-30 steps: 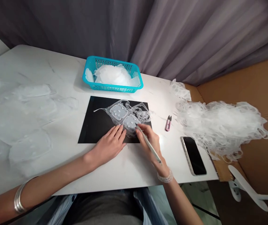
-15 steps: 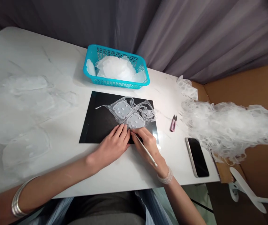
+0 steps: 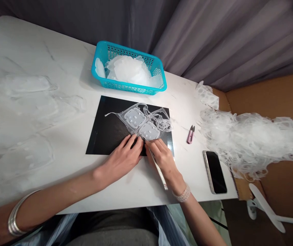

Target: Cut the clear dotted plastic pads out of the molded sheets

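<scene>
A translucent, rubbery-looking moulded sheet [image 3: 135,118] lies on a black mat [image 3: 105,136]. It has two rounded panels with small raised pads and thin, curling strips at its right side. My left hand [image 3: 125,150] rests at the sheet's near edge, its bent fingertips pinching or pressing the edge. Close beside it, my right hand [image 3: 161,155] is closed around a slim white pen-like tool [image 3: 159,172], which slants back toward me. The tool's tip is hidden between my fingers at the sheet's edge.
A blue basket [image 3: 133,87] of white translucent pieces stands behind the mat. To the right lie pink thread snips [image 3: 190,135], a phone [image 3: 215,172] and a heap of translucent scraps [image 3: 254,136] by a cardboard box [image 3: 269,92]. More translucent pieces [image 3: 25,153] cover the table's left.
The tool in my right hand has tilted, its back end swinging left and toward me. My left fingers have spread slightly at the sheet's edge. The view has shifted a little.
</scene>
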`<state>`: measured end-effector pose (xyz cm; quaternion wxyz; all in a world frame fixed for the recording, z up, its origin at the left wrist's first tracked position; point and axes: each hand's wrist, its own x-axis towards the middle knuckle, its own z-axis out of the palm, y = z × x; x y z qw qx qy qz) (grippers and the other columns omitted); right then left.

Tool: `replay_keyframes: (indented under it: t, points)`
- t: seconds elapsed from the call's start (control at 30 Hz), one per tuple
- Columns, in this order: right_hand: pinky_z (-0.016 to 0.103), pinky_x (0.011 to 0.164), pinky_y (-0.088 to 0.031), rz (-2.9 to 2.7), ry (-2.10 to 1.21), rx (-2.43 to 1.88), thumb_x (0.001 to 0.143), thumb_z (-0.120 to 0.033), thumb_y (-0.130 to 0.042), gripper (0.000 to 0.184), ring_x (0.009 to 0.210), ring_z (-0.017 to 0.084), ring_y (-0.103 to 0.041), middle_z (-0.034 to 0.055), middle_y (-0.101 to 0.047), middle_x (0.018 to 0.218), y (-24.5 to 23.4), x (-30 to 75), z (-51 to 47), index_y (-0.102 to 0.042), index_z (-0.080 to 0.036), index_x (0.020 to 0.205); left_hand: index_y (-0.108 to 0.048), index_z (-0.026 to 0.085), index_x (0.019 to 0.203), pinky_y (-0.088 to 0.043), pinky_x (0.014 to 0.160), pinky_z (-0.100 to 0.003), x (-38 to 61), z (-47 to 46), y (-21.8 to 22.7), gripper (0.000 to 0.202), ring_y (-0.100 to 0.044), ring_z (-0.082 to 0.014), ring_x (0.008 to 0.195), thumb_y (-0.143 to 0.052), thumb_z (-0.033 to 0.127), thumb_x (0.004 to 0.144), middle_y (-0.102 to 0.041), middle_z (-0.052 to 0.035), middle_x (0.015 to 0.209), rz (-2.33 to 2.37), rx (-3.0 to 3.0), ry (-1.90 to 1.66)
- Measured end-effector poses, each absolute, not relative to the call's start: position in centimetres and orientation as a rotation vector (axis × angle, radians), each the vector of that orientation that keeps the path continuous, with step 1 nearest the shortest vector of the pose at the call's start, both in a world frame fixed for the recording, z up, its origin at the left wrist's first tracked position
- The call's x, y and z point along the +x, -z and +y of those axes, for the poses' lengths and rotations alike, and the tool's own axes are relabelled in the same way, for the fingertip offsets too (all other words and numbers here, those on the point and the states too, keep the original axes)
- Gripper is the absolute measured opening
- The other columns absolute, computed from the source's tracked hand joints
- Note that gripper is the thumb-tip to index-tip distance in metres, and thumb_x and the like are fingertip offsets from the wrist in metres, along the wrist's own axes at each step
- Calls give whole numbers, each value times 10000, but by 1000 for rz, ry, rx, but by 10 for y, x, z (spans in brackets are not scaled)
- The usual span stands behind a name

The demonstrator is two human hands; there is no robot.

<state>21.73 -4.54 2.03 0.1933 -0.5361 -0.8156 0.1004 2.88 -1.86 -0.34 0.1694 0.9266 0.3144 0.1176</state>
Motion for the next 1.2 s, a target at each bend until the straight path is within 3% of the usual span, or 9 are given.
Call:
replay_keyframes:
  t: [0.1,0.2,0.47,0.6,0.73,0.9,1.03,1.1,1.2]
  points:
    - [451,915,-525,-2341,-172,-1464,1001,-116,-431,232,1114,291,-604,182,-666,1182,-16,218,-36,-623,-135,1131,-495,-6,1415,-259,1185,-569,28,-18,0,465,-373,-405,1426,-359,207,1025,-498,-267,1455,865,2706,-325]
    - [492,1006,-500,-2402,-176,-1445,1015,-120,-400,336,1307,302,-529,188,-614,1353,-13,222,-31,-572,-141,1303,-530,-12,1376,-298,1159,-564,27,-14,-1,447,-436,-397,1375,-376,206,1017,-536,-265,1414,815,2822,-299]
    - [472,1041,-520,-2460,-255,-1323,1021,-112,-365,384,1264,305,-569,228,-650,1291,-16,214,-28,-597,-72,1324,-629,17,1245,-371,1114,-494,22,-3,1,379,-551,-328,1246,-411,217,1008,-670,-189,1243,747,3023,-390]
    - [432,986,-565,-1941,-540,-1365,1001,-124,-430,348,1139,243,-658,111,-710,1194,-24,242,-22,-677,-216,1230,-578,20,1331,-329,1155,-485,19,0,1,418,-521,-307,1298,-394,228,1018,-618,-174,1358,726,3018,-406]
    - [332,821,-608,-680,-519,-1379,793,-128,-740,243,819,179,-718,33,-730,833,-36,341,-20,-730,-183,1029,-546,37,1380,-289,1193,-460,18,1,3,438,-491,-287,1346,-387,235,1024,-560,-158,1439,712,2970,-408]
    - [237,761,-591,-443,-313,-1284,731,-40,-665,196,589,72,-614,-75,-603,608,-62,429,-45,-682,-178,868,-573,28,1349,-299,1187,-492,17,2,5,418,-508,-311,1331,-411,202,1006,-575,-181,1415,712,2911,-474]
    - [307,902,-581,-466,-354,-1216,746,-92,-709,228,765,107,-687,-28,-686,769,-76,386,-61,-708,-177,957,-655,48,1228,-378,1137,-473,19,5,-2,333,-570,-290,1244,-463,156,978,-653,-172,1299,677,2730,-705]
    - [325,991,-543,-489,-643,-1181,765,-131,-749,264,936,136,-709,11,-734,908,-79,343,-61,-715,-190,1020,-696,76,1127,-433,1085,-439,20,5,-12,270,-583,-266,1200,-490,129,961,-677,-155,1245,708,2538,-882]
    - [291,996,-538,-439,-990,-1077,791,-175,-759,209,1005,137,-709,-7,-760,946,-84,279,-57,-736,-227,992,-700,130,1118,-474,1027,-407,22,3,-37,226,-581,-242,1166,-560,179,948,-681,-119,1216,888,2107,-1006]
